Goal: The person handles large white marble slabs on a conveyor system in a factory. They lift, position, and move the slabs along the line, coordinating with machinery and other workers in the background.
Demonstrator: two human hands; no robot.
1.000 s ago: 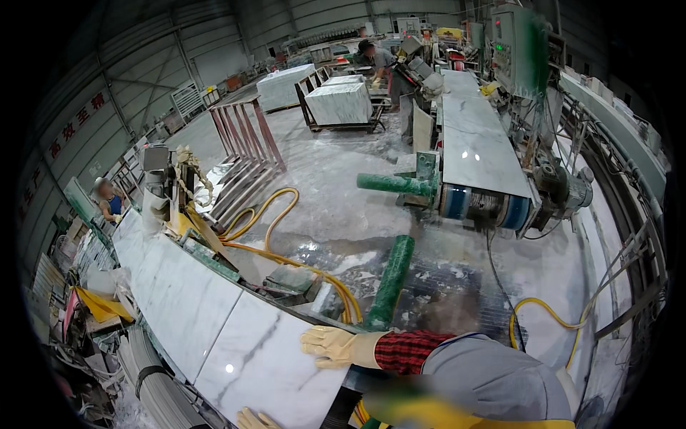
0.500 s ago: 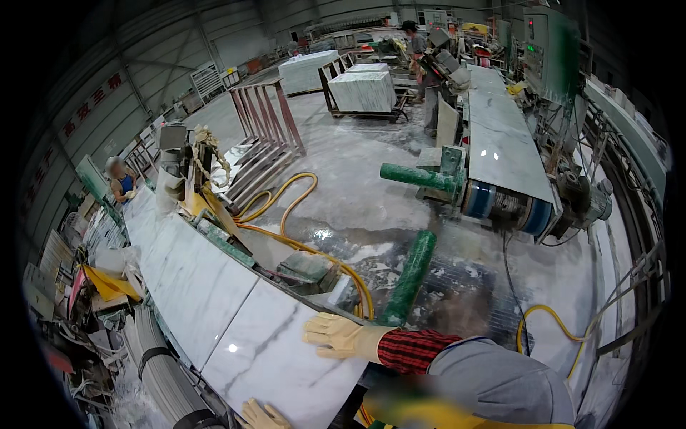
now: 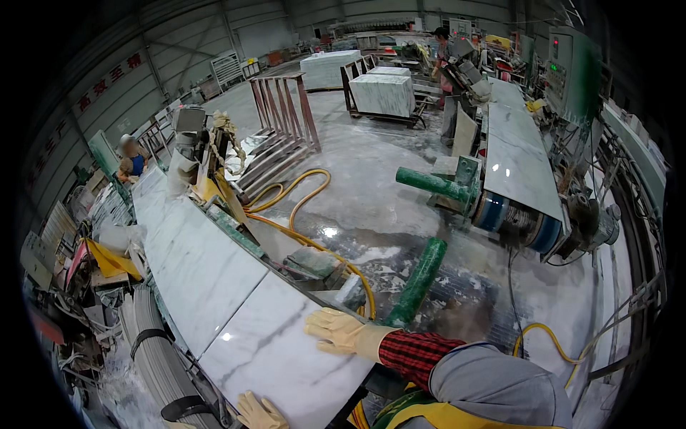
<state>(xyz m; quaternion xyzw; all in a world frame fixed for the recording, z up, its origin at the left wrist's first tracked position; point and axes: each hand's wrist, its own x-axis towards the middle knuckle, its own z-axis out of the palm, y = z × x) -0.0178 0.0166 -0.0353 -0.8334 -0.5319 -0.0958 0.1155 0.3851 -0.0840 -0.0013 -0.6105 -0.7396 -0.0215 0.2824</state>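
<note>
My right hand (image 3: 344, 332), in a cream glove with a red-and-black plaid sleeve behind it, rests on a white marble tile (image 3: 286, 354) with grey veins. Its fingers are stretched out near the tile's far edge. Lower down, my left hand (image 3: 259, 412), gloved alike, lies at the near edge of the same tile with fingers spread; its wrist is cut off by the picture's rim. Another marble tile (image 3: 204, 261) lies in line with the first, a thin seam between them. Neither hand grasps anything.
Bundled grey strips (image 3: 153, 357) lie beside the tiles. Across the wet floor runs a yellow hose (image 3: 314, 243), with a green pipe (image 3: 420, 282) nearby. A belt conveyor (image 3: 514, 154) carries tiles at right. A metal rack (image 3: 286, 114) and a person (image 3: 132, 161) are farther off.
The view has swung a little to the left, so the surroundings sit farther right. More of my left hand shows. Both hands stay flat on the tile.
</note>
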